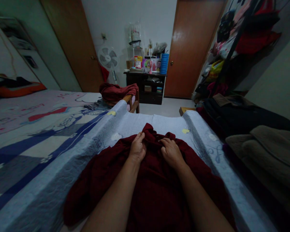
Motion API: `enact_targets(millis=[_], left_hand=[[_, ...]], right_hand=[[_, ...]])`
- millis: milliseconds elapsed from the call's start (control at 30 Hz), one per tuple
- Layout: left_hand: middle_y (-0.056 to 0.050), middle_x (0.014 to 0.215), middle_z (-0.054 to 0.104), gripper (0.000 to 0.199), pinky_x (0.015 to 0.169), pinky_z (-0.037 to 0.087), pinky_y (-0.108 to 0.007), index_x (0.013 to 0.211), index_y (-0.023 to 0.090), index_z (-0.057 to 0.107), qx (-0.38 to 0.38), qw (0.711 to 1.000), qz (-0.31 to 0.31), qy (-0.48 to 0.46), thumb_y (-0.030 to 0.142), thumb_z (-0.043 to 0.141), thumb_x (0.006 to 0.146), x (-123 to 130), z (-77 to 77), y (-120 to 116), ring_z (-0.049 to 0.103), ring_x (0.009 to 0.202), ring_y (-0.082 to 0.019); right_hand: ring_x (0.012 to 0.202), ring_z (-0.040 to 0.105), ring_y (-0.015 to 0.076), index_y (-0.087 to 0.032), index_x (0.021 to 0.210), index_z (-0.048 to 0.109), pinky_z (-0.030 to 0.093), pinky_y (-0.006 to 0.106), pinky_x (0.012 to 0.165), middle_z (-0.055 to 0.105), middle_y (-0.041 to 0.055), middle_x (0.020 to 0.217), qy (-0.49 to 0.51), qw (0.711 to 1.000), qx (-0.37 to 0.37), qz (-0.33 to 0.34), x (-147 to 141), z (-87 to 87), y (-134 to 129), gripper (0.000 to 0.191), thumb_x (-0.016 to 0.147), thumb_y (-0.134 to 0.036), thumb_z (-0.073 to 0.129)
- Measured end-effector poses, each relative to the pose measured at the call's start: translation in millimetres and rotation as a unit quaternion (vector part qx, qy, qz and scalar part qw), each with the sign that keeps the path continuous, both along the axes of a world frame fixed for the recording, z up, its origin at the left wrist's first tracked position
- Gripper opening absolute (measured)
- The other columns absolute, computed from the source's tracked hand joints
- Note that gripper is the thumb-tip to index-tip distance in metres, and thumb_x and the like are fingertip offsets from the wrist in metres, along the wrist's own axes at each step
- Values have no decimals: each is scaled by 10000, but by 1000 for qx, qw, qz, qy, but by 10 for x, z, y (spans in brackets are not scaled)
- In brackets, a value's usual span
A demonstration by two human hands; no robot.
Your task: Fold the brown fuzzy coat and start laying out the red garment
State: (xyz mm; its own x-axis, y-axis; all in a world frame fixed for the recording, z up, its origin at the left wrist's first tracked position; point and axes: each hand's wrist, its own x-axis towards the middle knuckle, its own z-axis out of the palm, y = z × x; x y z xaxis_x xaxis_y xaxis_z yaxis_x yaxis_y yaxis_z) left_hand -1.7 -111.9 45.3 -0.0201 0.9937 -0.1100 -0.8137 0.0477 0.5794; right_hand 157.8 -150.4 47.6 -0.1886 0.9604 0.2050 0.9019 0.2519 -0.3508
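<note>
A dark red long-sleeved garment (159,187) lies spread over the light blue quilted cover (157,120), its collar end pointing away from me. My left hand (138,147) is closed on the cloth at the left side of the collar, thumb on top. On the other side of the neck opening, my right hand (171,150) pinches the fabric edge with curled fingers. Folds of the cloth bunch up between both hands. Whether a button or fastening sits under the fingertips is too dark to make out.
To the left is a bed with a patterned sheet (50,129). Folded red cloth (118,91) hangs over a wooden rail. Dark and brown folded clothes (275,145) are piled at right. Beyond stand a fan (108,58), a dark cabinet (145,87) and a wooden door (188,48).
</note>
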Motion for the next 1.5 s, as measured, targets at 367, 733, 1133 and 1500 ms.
enact_targets(millis=[367, 733, 1133, 1500], left_hand=[[2, 767, 700, 79, 774, 565, -261, 820, 159, 594, -54, 997, 43, -42, 84, 594, 845, -71, -50, 72, 685, 701, -108], [11, 761, 694, 64, 782, 560, -309, 813, 178, 576, -73, 994, 76, -23, 122, 597, 836, -163, -72, 112, 684, 674, -120], [55, 764, 605, 628, 677, 490, -220, 1246, 307, 503, -10, 983, 109, 149, 85, 619, 671, -188, 21, 41, 607, 647, -97], [-57, 1100, 462, 463, 1067, 327, -435, 949, 219, 531, -14, 755, 181, 630, 201, 780, 560, -148, 6, -3, 484, 1152, -280]], right_hand=[[1051, 527, 230, -169, 1237, 626, 394, 299, 936, 626, 73, 1211, -4, 999, -32, -18, 27, -11, 20, 517, 764, -49, 456], [981, 510, 231, -181, 1026, 703, 389, 318, 913, 590, 97, 1002, 44, 992, 46, -111, 84, 6, 52, 319, 840, -149, 446], [1109, 429, 288, -215, 793, 658, 305, 442, 969, 579, 68, 1177, 87, 984, 136, -68, 37, 126, -40, 96, 746, -272, 596], [764, 535, 167, -194, 637, 590, 375, 322, 816, 619, 9, 725, 136, 982, 42, 127, 14, 166, -40, 169, 791, -261, 570]])
